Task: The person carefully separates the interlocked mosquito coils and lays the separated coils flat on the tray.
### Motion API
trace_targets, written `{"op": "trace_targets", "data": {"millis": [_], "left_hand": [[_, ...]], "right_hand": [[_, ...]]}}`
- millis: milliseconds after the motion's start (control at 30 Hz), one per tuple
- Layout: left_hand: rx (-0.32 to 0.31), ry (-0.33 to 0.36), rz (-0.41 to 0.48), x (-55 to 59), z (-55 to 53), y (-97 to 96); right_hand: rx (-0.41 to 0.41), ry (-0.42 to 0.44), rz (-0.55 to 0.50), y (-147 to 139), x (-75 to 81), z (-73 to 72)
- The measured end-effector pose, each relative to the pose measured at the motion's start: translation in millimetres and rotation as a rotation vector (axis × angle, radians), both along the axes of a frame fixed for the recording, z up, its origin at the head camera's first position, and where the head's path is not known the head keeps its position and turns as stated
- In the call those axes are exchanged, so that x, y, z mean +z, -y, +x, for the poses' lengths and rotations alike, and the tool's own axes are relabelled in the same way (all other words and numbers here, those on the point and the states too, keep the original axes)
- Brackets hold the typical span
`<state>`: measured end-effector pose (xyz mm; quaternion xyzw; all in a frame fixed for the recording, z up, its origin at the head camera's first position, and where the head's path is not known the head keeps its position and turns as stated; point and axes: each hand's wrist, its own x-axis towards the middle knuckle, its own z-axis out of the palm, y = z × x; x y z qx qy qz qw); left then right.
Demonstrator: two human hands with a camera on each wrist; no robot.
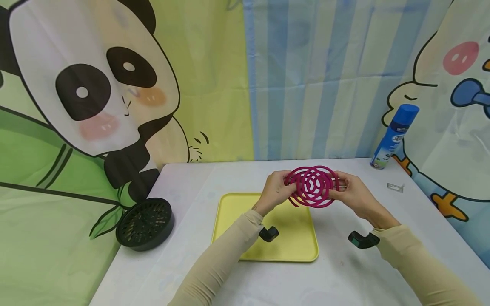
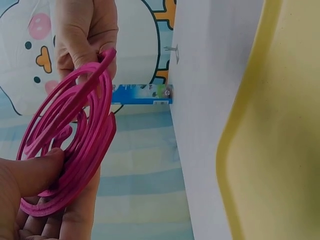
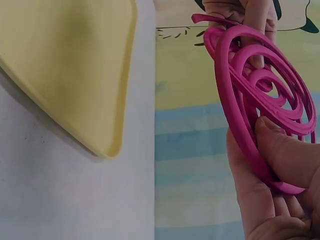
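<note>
Both hands hold a pair of overlapping magenta mosquito coils (image 1: pixel 305 187) up above the far right part of the yellow tray (image 1: pixel 283 250). My left hand (image 1: pixel 276 191) pinches the left side, its thumb on the near face and its fingers behind. On the right side, my right hand (image 1: pixel 354 193) grips the coils the same way. Seen from the left wrist, the coils (image 2: pixel 102 142) are tilted, with their rings lying partly apart. The right wrist view shows one ring (image 3: pixel 227 85) standing off from the rest, and a loose end near the left fingers.
A round black slotted holder (image 1: pixel 166 225) sits at the table's left edge. At the back right stands a blue spray can (image 1: pixel 390 138), with a small metal stand (image 1: pixel 395 187) lying in front of it. A patterned curtain (image 1: pixel 298 85) hangs behind the white table (image 1: pixel 191 255).
</note>
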<state>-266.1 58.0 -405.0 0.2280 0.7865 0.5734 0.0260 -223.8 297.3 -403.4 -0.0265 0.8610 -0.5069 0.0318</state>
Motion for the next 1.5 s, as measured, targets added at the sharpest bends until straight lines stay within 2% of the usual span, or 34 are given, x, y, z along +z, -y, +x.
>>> {"op": "trace_targets", "data": {"millis": [167,267,633,900,1067,1300,1500], "left_hand": [[0.026,-0.014,0.007,-0.9,2.0,-1.2],[0.02,-0.012,-0.002,-1.7,2.0,-0.2],[-0.089,0.052,-0.039,1.4,-3.9,5.8],[-0.128,0.067,-0.118,4.1,-7.2,14.4],[-0.117,0.08,-0.161,5.3,-10.2,24.6],[-0.102,0.121,-0.155,5.7,-10.4,27.5],[-0.063,0.14,-0.119,3.3,-11.0,27.5]], "right_hand": [[-0.017,-0.002,-0.027,1,-1.6,-0.1],[-0.007,0.01,-0.025,0,-2.4,-0.5],[0.083,0.015,0.044,-8,5.7,-2.8],[0.149,0.028,0.105,-12,10.9,-5.4],[0.14,0.039,0.143,-13,11.0,-7.1],[0.12,0.039,0.126,-15,7.0,-7.4],[0.091,0.021,0.136,-15,6.5,-7.7]]}}
